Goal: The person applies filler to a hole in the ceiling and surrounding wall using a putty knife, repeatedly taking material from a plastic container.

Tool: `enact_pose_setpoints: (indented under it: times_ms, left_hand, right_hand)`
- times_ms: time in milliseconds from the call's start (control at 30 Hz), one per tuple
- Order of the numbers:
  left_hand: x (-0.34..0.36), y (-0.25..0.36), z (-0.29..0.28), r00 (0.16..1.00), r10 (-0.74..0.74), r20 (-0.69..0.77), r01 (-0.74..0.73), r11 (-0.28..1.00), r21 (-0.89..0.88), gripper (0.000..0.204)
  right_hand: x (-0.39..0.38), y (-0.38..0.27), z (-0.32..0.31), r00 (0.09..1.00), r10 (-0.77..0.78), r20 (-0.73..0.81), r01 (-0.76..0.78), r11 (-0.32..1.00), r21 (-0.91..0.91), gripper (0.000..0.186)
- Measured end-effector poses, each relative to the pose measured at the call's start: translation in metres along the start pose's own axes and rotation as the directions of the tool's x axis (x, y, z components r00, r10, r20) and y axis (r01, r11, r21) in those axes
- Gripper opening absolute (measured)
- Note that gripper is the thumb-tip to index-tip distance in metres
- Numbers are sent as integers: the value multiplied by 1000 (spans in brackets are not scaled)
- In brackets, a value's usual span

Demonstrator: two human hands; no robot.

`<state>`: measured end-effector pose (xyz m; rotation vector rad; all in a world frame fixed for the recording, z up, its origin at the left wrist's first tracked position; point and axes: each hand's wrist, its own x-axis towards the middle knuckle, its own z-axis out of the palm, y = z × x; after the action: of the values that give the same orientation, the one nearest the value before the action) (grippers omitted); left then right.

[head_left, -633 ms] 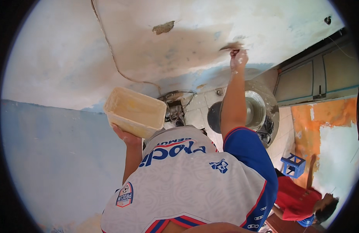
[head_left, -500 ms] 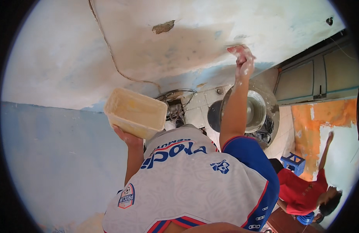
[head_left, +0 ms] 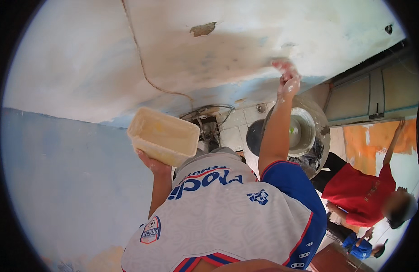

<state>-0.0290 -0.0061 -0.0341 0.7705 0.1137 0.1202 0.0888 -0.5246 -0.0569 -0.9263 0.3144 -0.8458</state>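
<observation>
My left hand (head_left: 150, 161) grips a cream rectangular plastic tub (head_left: 166, 133), whose inside is smeared pale. My raised right hand (head_left: 287, 77), spattered white, is closed on a scraper (head_left: 277, 61) against the patchy white wall (head_left: 236, 34); both hand and tool are blurred by motion. The wall above the hand has grey-brown patches and a chipped hole (head_left: 202, 28), and a thin cable (head_left: 146, 77) runs along it to the left.
Below my right arm are a grey round basin (head_left: 323, 136) and a dark bucket (head_left: 254, 138) on pale tiles (head_left: 232, 138). Cables and dark items lie by my feet. Grey cabinets (head_left: 348, 97) are at right. A person in red (head_left: 357, 195) reaches to an orange-and-white wall; another in blue (head_left: 359, 248) is lower right.
My right hand rose and shifted right, then dropped slightly. The tub shifted a little right in view. The person in red moved up and right, arm raised higher; more of the blue-shirted person shows.
</observation>
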Motion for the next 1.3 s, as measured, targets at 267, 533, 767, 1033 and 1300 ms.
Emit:
enact_pose_setpoints:
  times_ms: [267, 533, 767, 1033, 1300]
  left_hand:
    - [12, 14, -5, 1000, -15, -11, 15, 1000, 5, 77]
    - [3, 27, -24, 992, -105, 71, 118, 967, -226, 81]
    - [18, 33, -72, 959, -122, 256, 202, 928, -314, 80]
    - [20, 44, -84, 898, 73, 434, 133, 895, -426, 77]
    - [9, 71, -70, 837, 320, 445, -82, 876, -475, 73]
  right_hand:
    - [46, 33, -1, 967, 148, -207, -174, 978, -114, 20]
    - [-180, -123, 147, 951, -137, 277, 164, 983, -79, 18]
    - [-324, -170, 198, 817, -324, 477, 405, 911, -74, 32]
    - [-414, -176, 230, 508, -49, 860, 643, 686, -341, 18]
    - [-445, -150, 267, 518, 331, 788, 495, 635, -593, 14]
